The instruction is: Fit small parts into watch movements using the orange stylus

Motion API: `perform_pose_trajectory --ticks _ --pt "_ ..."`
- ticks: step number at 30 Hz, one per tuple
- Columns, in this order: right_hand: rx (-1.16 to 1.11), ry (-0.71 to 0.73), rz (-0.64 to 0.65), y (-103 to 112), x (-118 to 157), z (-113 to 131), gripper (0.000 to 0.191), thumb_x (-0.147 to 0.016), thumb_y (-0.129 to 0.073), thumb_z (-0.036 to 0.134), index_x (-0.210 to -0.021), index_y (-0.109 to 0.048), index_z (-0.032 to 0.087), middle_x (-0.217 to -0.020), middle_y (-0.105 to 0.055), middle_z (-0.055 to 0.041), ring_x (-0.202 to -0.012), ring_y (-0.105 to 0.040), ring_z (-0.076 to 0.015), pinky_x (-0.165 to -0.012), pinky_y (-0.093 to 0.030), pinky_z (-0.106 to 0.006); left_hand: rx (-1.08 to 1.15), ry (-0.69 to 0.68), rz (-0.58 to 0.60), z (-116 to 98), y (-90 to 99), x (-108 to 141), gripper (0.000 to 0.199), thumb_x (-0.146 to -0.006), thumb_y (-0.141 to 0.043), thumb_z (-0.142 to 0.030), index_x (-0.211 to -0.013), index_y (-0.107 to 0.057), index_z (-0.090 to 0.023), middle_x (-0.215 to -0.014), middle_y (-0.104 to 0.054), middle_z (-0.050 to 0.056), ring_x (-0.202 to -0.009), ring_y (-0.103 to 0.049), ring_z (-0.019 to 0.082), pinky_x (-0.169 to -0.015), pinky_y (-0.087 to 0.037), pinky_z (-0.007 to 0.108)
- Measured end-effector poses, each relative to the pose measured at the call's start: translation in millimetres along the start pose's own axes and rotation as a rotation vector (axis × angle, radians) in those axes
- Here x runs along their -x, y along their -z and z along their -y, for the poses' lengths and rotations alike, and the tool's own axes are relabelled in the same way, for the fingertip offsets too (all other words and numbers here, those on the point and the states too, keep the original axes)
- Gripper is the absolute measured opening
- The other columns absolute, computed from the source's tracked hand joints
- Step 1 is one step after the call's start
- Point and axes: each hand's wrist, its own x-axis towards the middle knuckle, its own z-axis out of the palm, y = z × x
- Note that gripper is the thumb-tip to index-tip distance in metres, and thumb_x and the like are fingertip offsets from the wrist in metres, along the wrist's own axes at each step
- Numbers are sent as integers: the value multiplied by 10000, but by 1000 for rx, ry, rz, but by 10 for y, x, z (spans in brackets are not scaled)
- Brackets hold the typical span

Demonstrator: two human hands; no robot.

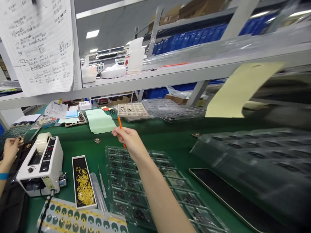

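Note:
My right hand (128, 139) is closed around a thin orange stick (120, 123), held nearly upright like a pen; its exact kind is unclear. The forearm crosses above clear plastic blister trays (120, 181) with small dark parts in their pockets. Just beyond the fingers lies a pale green paper sheet (100, 120). A small round metal part (97, 140) rests on the green mat to the hand's left. My left hand is out of view. The smaller hand (11, 150) with a blue wristband at the far left appears to be a co-worker's, holding a gold-coloured round part.
A white tape dispenser (43, 165) stands left, beside a narrow box of yellow rings (84, 184). Tweezers (102, 181) lie near it, above a sticker sheet (82, 220). At right are a dark flat panel (225, 194) and stacked trays (255, 161). A shelf (145, 81) crosses overhead.

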Motion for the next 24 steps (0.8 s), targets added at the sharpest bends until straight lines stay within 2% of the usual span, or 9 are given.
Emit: perform_pose_trajectory --ticks 2,5,6,8,10,12,15,19,24 --pt "-29 37 14 -50 87 99 456 -669 -715 520 -453 -508 176 -608 -513 -25 -537 -388 -92 -483 -332 -241 187 -36 -69 -365 -103 192 286 -877 -626 -350 -838 -390 -194 -718 -607 -46 -636 -664 116 -616 -547 216" --pt "-66 107 75 -142 280 266 476 -742 -645 581 -494 -565 182 -701 -562 -44 -683 -523 -140 -646 -474 -258 364 -81 12 -937 -291 763 367 -816 -685 -440 -983 -464 -199 -961 -705 43 -884 -716 207 -794 -597 314" --pt "-59 135 102 -171 355 317 475 -783 -613 600 -552 -616 185 -690 -557 -39 -688 -544 -147 -660 -492 -265 410 -76 84 -1117 -367 984 379 -832 -684 -443 -1055 -510 -189 -1032 -707 76 -932 -713 225 -812 -601 320" --pt "-29 206 175 -221 507 405 490 -864 -540 628 -696 -697 195 -625 -525 -20 -626 -561 -149 -609 -509 -273 618 27 356 -1430 -532 1372 397 -871 -678 -364 -1200 -533 -196 -1068 -713 101 -941 -718 232 -784 -611 296" --pt "-26 308 234 -266 643 467 478 -909 -496 616 -814 -737 214 -608 -519 -14 -574 -561 -146 -549 -512 -274 797 91 549 -1647 -688 1618 311 -902 -647 -317 -1177 -593 -184 -1059 -724 101 -952 -718 229 -770 -614 264" --pt "-51 428 247 -313 751 503 407 -939 -495 550 -866 -755 245 -644 -550 -24 -590 -565 -146 -529 -510 -263 950 129 626 -1750 -801 1721 250 -911 -635 -283 -1144 -631 -191 -1036 -734 80 -955 -719 219 -781 -610 241" --pt "-53 542 218 -389 852 504 334 -974 -494 433 -840 -757 275 -683 -590 -35 -664 -583 -149 -563 -515 -243 1096 165 625 -1741 -874 1737 203 -921 -608 -237 -1119 -642 -208 -1031 -741 54 -973 -714 207 -797 -603 221" --pt "12 558 247 -496 894 425 278 -975 -519 363 -831 -738 270 -743 -649 -33 -763 -641 -160 -653 -549 -243 1130 159 611 -1648 -880 1741 178 -942 -570 -218 -1112 -622 -210 -1038 -740 52 -1006 -703 199 -799 -599 210" --pt "98 530 235 -680 907 287 206 -954 -558 283 -836 -722 247 -747 -682 -29 -711 -656 -152 -635 -562 -237 1129 138 605 -1609 -884 1753 193 -956 -563 -239 -1142 -607 -213 -1072 -726 55 -1076 -674 203 -835 -593 226"
